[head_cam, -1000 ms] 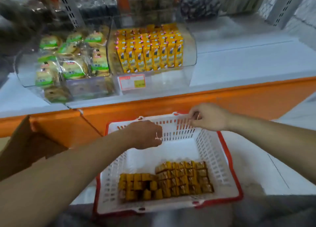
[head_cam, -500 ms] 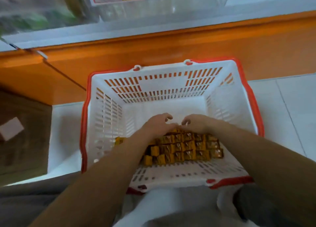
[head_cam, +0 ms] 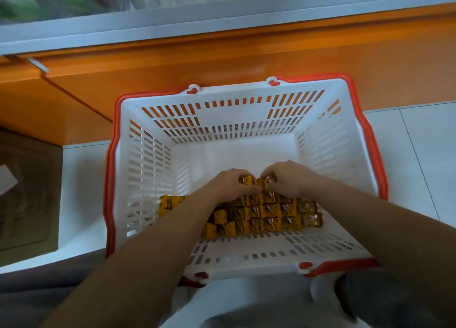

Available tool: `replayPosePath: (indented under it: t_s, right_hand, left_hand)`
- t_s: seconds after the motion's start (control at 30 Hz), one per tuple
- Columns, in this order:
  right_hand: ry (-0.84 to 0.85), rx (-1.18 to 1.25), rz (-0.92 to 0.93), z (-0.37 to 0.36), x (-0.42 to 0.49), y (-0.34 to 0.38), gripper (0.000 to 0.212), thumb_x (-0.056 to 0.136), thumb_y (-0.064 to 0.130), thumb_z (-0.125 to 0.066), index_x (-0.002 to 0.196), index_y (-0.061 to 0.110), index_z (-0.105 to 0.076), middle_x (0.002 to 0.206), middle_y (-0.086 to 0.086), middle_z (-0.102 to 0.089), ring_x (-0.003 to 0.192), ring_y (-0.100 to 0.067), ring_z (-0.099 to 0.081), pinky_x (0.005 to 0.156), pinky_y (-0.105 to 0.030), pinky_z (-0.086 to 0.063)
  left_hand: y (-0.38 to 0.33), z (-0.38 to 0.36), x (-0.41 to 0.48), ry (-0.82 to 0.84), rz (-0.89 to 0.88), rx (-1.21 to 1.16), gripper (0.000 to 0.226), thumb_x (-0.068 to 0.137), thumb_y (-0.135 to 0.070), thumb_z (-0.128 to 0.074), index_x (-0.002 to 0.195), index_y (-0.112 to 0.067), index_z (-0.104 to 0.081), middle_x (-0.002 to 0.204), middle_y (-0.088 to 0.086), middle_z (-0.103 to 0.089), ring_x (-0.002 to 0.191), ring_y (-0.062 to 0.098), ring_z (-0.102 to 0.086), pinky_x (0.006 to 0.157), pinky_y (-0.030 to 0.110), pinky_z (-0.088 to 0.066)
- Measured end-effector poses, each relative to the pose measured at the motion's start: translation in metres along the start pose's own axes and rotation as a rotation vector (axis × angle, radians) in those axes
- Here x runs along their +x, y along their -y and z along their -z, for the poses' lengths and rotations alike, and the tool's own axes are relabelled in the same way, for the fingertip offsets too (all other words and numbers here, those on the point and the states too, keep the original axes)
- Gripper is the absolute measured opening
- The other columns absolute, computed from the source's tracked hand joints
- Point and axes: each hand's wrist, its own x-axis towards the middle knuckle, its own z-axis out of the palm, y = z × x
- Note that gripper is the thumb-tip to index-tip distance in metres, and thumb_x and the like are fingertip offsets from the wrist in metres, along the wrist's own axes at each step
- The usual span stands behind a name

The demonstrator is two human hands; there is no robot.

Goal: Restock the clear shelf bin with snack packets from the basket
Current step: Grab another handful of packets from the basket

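1. Far left: a brown box (head_cam: 27, 192) stands on the floor (head_cam: 419, 142), just beside the basket but apart from it. It plays no part in this step.

2. Centre: the basket (head_cam: 234, 112), white with a red rim, sits on the floor close in front of the orange shelf front (head_cam: 246, 58). The packets (head_cam: 271, 213) lie in its near half as one flat block of yellow rows. The long axis of the block runs left to right, parallel to the shelf front.

3. Left hand (head_cam: 225, 183): knuckles up, fingers curled over the far edge of the block, gripping far-row packets near its middle.

4. Right hand (head_cam: 290, 179): same posture, fingers and thumb pinched on far-row packets just beside the left hand. The two hands nearly touch. Neither is nearer to the load, since both are already on it.

5. Governing relation: the gripped row lies directly under both hands and across the line of the forearms. The bin is not clearly shown. Only a blurred clear surface appears at the top edge, above the shelf front. On that evidence, the load must travel up and away from the person, over the far wall of the basket. A row held only at its middle is likely to sag or shed packets at the ends.
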Motion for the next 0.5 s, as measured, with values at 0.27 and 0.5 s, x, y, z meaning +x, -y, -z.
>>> replayPosePath:
  t_s: [0.27,0.5]
  right_hand:
    - [-0.018,0.073,-0.029,-0.009,-0.002,-0.004,0.033,0.092,0.039,-0.062,0.124,0.033,-0.062,0.125,0.002,-0.064,0.109,-0.018,-0.059,0.090,-0.033,-0.050]
    - [-0.048,0.223,-0.075,-0.015,0.004,-0.015,0.029,0.089,0.041,-0.065,0.117,0.035,-0.065,0.121,0.004,-0.063,0.105,-0.014,-0.058,0.082,-0.027,-0.046]
  left_hand:
    - [-0.007,0.009,-0.006,0.216,0.004,-0.032,0.065,0.083,-0.051,-0.074,0.141,-0.033,-0.052,0.133,-0.001,-0.057,0.117,0.020,-0.056,0.105,0.045,-0.047]
    - [-0.004,0.030,-0.004,0.280,-0.047,0.102,0.073,0.087,-0.031,-0.077,0.151,-0.032,-0.043,0.150,-0.006,-0.049,0.128,0.019,-0.050,0.112,0.044,-0.038]
